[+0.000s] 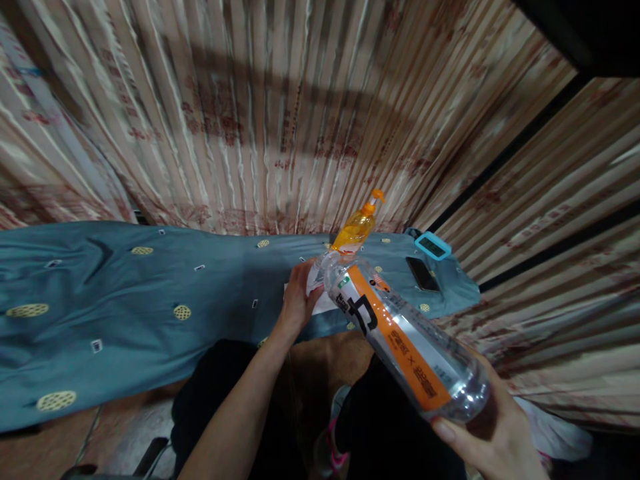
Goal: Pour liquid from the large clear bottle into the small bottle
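Note:
A large clear plastic bottle (400, 333) with an orange and silver label slants across the view, its neck end toward the upper left. My right hand (495, 420) is closed round its base end. At the neck end, my left hand (300, 293) grips a small whitish, see-through thing (316, 275) whose kind I cannot make out. The bottle's mouth overlaps this thing, and whether they touch is unclear. Just behind stands an orange pump bottle (355, 230) with yellow-orange liquid. A white sheet (326, 303) lies partly hidden under the left hand.
Blue-green cloth with yellow patterns (225, 280) covers the long surface before me. On its right part lie a dark phone (423, 274) and a light-blue framed digital device (433, 246). Patterned pleated curtains (280, 133) hang behind and at the right. My legs are below the edge.

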Demonstrator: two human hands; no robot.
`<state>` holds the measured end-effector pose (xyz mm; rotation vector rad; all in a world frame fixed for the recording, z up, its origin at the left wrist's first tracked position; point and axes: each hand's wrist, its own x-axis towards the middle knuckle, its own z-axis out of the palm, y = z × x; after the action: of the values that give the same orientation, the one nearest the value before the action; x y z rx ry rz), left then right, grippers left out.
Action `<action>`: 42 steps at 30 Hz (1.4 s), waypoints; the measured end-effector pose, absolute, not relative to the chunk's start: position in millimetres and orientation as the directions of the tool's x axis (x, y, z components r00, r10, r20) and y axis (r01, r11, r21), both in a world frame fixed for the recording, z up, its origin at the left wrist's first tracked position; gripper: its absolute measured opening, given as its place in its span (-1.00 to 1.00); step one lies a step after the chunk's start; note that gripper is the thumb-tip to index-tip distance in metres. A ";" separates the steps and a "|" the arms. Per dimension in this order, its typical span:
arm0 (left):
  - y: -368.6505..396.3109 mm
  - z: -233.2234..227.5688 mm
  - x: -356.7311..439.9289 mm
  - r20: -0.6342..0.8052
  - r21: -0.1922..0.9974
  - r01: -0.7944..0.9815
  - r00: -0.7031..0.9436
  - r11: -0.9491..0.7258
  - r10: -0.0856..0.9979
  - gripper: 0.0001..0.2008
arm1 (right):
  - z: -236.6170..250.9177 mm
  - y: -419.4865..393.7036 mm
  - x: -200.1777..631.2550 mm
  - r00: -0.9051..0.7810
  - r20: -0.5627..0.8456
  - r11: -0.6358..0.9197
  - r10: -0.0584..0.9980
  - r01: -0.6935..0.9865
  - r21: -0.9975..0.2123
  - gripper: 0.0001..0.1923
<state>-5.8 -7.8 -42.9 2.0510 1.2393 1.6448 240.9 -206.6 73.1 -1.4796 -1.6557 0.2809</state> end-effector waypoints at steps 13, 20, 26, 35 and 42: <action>-7.0 -45.4 -5.1 0.687 0.643 0.465 0.003 -0.609 0.727 -0.50 | 68.5 -207.2 242.6 0.101 0.456 0.276 0.884 0.674 -0.685 -0.36; -7.2 -45.6 -3.8 0.674 0.650 0.482 -0.009 -0.587 0.739 -0.50 | 66.2 -209.0 245.2 0.119 0.447 0.259 0.886 0.673 -0.692 -0.32; -7.3 -44.4 -5.2 0.673 0.651 0.468 0.008 -0.598 0.739 -0.51 | 70.6 -207.9 237.7 0.148 0.442 0.235 0.885 0.676 -0.698 -0.32; -8.9 -42.1 -4.6 0.673 0.656 0.457 0.004 -0.600 0.739 -0.52 | 87.2 -211.2 214.9 0.278 0.325 0.086 0.904 0.627 -0.775 -0.22; -8.1 -42.4 -4.6 0.665 0.661 0.462 0.007 -0.592 0.747 -0.52 | 82.1 -209.7 224.8 0.215 0.382 0.153 0.899 0.661 -0.734 -0.29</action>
<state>-4.6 -8.1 -42.4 2.0293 1.2599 1.6167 224.8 -209.7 82.1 -1.5756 -1.5141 0.3272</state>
